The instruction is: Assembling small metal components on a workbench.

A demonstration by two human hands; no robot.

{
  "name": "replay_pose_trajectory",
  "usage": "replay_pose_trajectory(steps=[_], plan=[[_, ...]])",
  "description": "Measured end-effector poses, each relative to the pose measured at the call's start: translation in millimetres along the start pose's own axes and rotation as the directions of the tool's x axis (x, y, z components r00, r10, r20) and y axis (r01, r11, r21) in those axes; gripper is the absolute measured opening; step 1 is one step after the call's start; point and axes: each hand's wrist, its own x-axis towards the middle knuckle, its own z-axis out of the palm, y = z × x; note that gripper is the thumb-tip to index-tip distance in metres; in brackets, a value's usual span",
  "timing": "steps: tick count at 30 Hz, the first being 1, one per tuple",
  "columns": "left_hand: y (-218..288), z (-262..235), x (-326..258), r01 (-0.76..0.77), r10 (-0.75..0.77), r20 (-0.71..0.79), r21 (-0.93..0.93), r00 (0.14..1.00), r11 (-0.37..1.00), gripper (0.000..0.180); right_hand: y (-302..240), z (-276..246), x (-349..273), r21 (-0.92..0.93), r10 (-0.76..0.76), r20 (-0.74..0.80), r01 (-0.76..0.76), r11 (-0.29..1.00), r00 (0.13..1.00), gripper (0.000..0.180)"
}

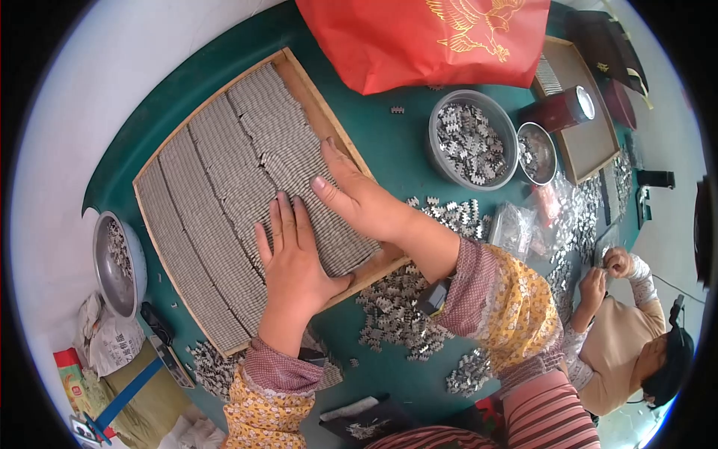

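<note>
A wooden tray (342, 142) holds long, tightly packed rows of small grey toothed pieces (217, 176), with thin dark gaps between the columns. My left hand (292, 258) lies flat on the rows near the tray's near side, fingers stretched and thumb out toward the tray's edge. To its right, my right hand (359, 198) rests at the rows' right end with fingers extended, its edge down by the bare strip along the tray wall. Neither hand grasps a piece. What lies under the palms is hidden.
Loose toothed pieces (404, 307) are heaped right of the tray. A plastic tub (473, 182) and a metal bowl (552, 173) of pieces stand beyond, near a red bag (426, 52). Another metal bowl (129, 288) sits left. A co-worker (617, 344) handles something at the right.
</note>
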Motion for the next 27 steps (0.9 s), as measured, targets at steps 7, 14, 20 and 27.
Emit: replay_pose_trajectory(steps=[7,14,20,27], plan=[[-10,7,-3,-0.056,0.055,-0.055,-0.024,0.997,0.998,0.133,-28,-17,-47,-0.143,-0.246,-0.317,0.21,0.967,0.916,0.056],[-18,3,-6,-0.05,0.049,-0.026,-0.026,0.998,0.998,0.133,-25,-34,-98,-0.567,-0.223,-0.098,0.13,0.813,0.97,0.027],[-16,7,-9,-0.054,0.052,-0.056,-0.042,0.997,0.998,0.129,-11,-25,-96,-0.648,-0.236,0.005,0.183,0.739,0.972,0.029],[-22,7,-17,-0.038,0.034,-0.079,-0.053,0.996,0.998,0.127,-2,-20,-94,-0.634,-0.311,0.002,0.242,0.734,0.95,0.029]])
